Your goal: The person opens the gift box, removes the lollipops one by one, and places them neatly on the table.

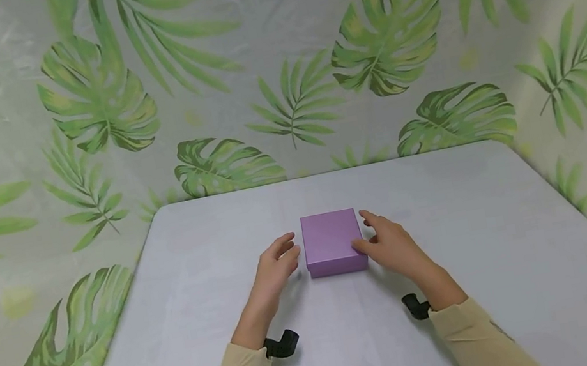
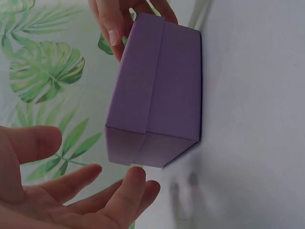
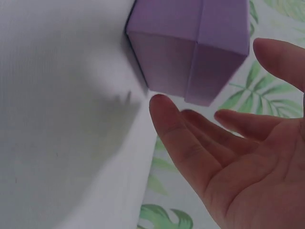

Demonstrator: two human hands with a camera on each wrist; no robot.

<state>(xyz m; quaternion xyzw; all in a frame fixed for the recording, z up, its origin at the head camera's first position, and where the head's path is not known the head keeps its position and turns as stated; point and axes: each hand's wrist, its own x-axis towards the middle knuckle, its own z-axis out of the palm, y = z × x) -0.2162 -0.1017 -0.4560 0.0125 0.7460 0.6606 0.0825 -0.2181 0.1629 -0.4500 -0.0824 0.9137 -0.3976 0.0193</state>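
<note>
A purple lidded box sits on the white table, its lid on and the lid's lower edge showing as a seam in both wrist views. To its left is my left hand, fingers loosely bent and a small gap from the box's side in the head view. On the other side my right hand has its thumb over the box's right front edge, while its fingers lie beside the right side. In the right wrist view the right hand's fingers are spread and relaxed, not closed round the box.
The white table stretches out on all sides of the box. Behind it hangs a leaf-patterned curtain. A black wrist camera sits at the left cuff and another black camera at the right.
</note>
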